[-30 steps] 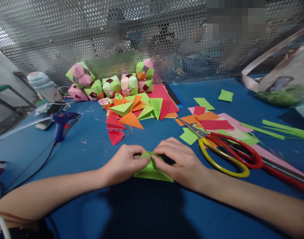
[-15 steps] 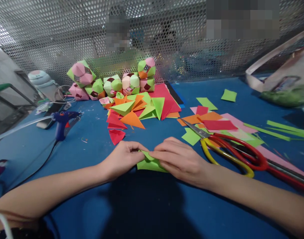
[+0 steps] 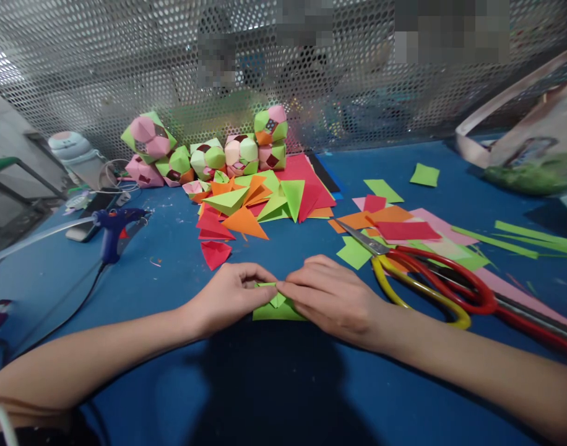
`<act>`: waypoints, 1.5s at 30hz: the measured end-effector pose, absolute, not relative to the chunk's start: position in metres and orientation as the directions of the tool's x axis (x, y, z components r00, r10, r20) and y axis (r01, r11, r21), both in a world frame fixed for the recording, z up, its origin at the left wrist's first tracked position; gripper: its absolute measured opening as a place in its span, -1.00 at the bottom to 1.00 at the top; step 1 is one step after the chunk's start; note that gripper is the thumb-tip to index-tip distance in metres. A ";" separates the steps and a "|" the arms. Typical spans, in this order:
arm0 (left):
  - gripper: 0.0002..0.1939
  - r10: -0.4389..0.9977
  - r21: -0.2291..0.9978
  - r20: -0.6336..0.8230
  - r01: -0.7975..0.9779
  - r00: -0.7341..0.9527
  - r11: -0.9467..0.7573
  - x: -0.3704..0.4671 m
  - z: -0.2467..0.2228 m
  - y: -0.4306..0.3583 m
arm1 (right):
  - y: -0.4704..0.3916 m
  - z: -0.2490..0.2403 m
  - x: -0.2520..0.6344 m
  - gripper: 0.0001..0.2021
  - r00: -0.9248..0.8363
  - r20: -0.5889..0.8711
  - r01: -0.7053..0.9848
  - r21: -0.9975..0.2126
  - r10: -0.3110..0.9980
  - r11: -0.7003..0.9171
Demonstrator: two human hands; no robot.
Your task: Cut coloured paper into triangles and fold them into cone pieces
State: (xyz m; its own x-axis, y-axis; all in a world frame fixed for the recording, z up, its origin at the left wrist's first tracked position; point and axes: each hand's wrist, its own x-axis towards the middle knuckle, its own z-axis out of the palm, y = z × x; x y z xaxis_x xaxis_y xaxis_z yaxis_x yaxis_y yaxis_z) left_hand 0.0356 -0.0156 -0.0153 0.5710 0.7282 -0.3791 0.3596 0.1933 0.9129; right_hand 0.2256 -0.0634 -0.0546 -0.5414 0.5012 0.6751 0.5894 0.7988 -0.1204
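A piece of green paper [image 3: 278, 310] lies on the blue table between my two hands, with a small folded flap near its upper edge. My left hand [image 3: 232, 294] pinches the paper's left side, thumb on top near the flap. From the right, my right hand [image 3: 332, 294] presses its fingers together on the paper, fingertips almost touching my left thumb. Beyond my hands lie folded orange [image 3: 246, 223], red [image 3: 216, 253] and green [image 3: 294, 197] paper pieces. Large scissors with yellow and red handles [image 3: 420, 288] rest right of my right hand, on paper scraps.
Several folded paper balls [image 3: 209, 158] stand along the perforated metal screen [image 3: 358, 105]. A blue glue gun [image 3: 111, 232], a phone [image 3: 86, 223] and a bottle [image 3: 74, 155] are at the left. At the far right is a bag [image 3: 538, 136]; green strips [image 3: 534, 238] lie before it.
The small flap on the green paper now shows as a pointed fold beside my left thumb. My fingers have shifted slightly. The whole view has moved a little.
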 end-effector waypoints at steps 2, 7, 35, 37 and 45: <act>-0.83 0.738 0.916 -0.367 0.358 0.566 0.181 0.036 -0.015 -0.016 | -0.063 -0.055 0.226 -0.79 -0.539 0.672 0.594 -0.124 0.508 0.795; -0.80 0.726 0.914 -0.372 0.367 0.578 0.175 0.036 -0.010 -0.018 | -0.064 -0.055 0.226 -0.79 -0.517 0.688 0.613 -0.118 0.509 0.781; -0.79 0.758 0.913 -0.254 0.407 0.601 -0.017 0.037 -0.020 -0.024 | -0.073 -0.041 0.209 -0.89 -0.165 0.536 0.524 -0.664 0.828 0.534; -0.82 0.754 0.914 -0.258 0.405 0.605 -0.012 0.038 -0.020 -0.024 | -0.072 -0.043 0.211 -0.90 -0.205 0.613 0.540 -0.580 0.763 0.611; -0.85 0.746 0.915 -0.309 0.397 0.590 0.065 0.036 -0.016 -0.023 | -0.065 -0.054 0.222 -0.78 -0.452 0.757 0.588 -0.145 0.472 0.796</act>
